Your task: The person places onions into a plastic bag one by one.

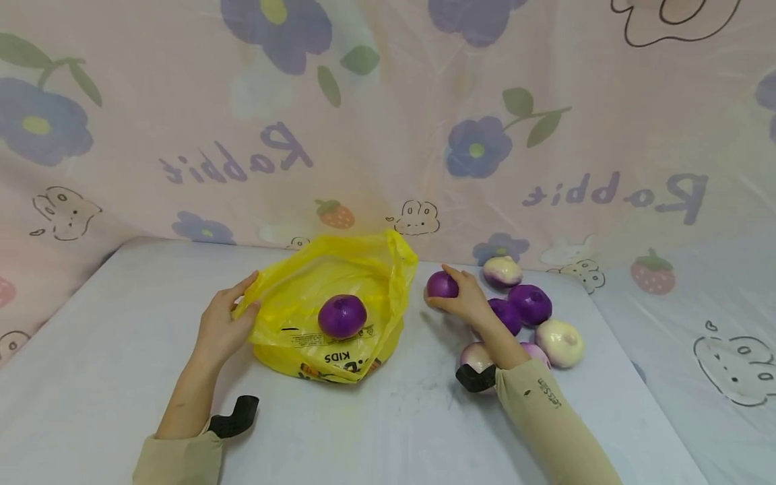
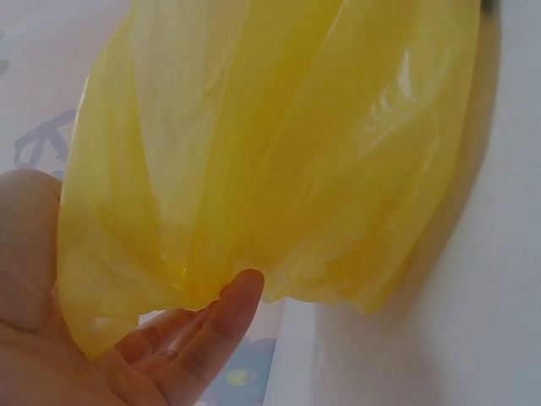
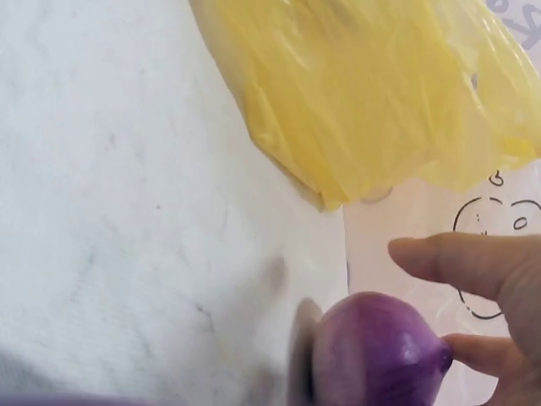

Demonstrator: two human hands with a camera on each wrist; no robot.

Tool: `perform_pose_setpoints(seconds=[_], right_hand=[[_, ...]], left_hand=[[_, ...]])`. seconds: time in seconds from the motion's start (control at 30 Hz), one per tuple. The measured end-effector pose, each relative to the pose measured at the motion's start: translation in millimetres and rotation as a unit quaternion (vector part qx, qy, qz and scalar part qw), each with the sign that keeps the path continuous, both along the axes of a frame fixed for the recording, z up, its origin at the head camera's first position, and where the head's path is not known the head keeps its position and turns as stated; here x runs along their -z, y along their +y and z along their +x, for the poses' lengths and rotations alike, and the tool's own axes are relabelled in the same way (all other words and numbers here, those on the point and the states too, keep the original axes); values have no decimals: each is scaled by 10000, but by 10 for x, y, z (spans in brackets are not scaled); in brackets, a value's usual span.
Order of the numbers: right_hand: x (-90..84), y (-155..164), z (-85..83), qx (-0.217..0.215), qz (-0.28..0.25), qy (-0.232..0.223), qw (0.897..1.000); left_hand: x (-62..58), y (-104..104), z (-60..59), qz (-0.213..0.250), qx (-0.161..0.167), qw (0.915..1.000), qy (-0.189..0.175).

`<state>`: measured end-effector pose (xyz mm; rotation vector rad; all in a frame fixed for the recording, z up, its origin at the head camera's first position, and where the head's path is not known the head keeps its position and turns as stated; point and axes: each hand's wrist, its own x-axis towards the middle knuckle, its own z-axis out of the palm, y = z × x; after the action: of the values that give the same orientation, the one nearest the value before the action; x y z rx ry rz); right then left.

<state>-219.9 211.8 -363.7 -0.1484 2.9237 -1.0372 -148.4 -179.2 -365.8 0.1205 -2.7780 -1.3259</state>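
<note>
Pink cartoon-print sheeting (image 1: pixel 388 135) with flowers and "Rabbit" lettering is being seen hanging behind a pale grey table (image 1: pixel 91 377) in the head view. A yellow plastic bag (image 1: pixel 339 296) is being kept open near the table's middle, with one purple onion (image 1: pixel 342 315) lying inside it. The bag's rim is being pinched by the left hand (image 1: pixel 227 323), thumb and fingers curled on the plastic at the bag's left edge. Just right of the bag, a second purple onion (image 1: pixel 441 285) is being grasped by the right hand (image 1: pixel 467 300), fingers wrapped over it, close above the table. Further right of the bag, a cluster of purple and whitish onions (image 1: pixel 533 316) is being left lying behind and beside the right forearm.

Left wrist view: the yellow plastic bag (image 2: pixel 279 152) is being held up, filling most of the frame; the left hand (image 2: pixel 127 347) is being shown at lower left, thumb and fingertips closing on the bag's lower fold.

Right wrist view: the held purple onion (image 3: pixel 376 351) is being gripped between fingers of the right hand (image 3: pixel 482 313), just below the yellow plastic bag (image 3: pixel 372 93), over the table (image 3: pixel 127 211).
</note>
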Motion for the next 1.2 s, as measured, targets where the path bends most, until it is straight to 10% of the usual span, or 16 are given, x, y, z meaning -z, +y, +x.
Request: perform_pose_setpoints(seconds=[0.43,0.83,1.2], right_hand=[[19,51,-39,259,-197,94,9994],[-120,6,43,757,-1485,564,9844],[-249,-51,77,934,-1328,750,9839]], left_hand=[[-5,-15,11,-37,-58,9999,-89],[0,-18,5,64,-42,9999,-104],[-9,-35,0,151,-86,9996,-238]])
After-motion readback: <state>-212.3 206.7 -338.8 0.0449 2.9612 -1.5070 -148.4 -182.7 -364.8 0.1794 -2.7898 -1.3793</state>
